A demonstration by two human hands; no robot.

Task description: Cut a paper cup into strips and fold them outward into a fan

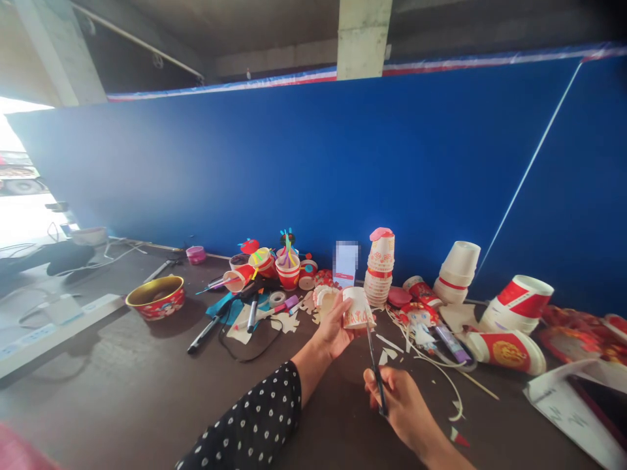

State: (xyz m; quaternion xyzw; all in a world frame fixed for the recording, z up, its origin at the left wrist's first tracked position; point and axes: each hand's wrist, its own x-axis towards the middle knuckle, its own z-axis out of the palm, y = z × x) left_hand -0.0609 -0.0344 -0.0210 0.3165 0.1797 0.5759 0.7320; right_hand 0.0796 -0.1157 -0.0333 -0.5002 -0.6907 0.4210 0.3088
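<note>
My left hand [333, 329] grips a small white paper cup [357, 308] with red print, tipped on its side above the dark table [147, 405]. In my right hand [399, 398] is a pair of dark scissors [375, 365]. The blades point up and reach the cup's lower rim. Paper strips and scraps [453, 391] lie on the table just right of both hands. My left arm wears a black sleeve with white dots.
A tall stack of paper cups [379, 271] stands behind the hands. Larger red-and-white cups [519, 303] lie at the right. Decorated cups [288, 267], markers [252, 313], tape and a gold-rimmed red bowl [157, 297] sit at the left. A blue wall [343, 163] backs the table.
</note>
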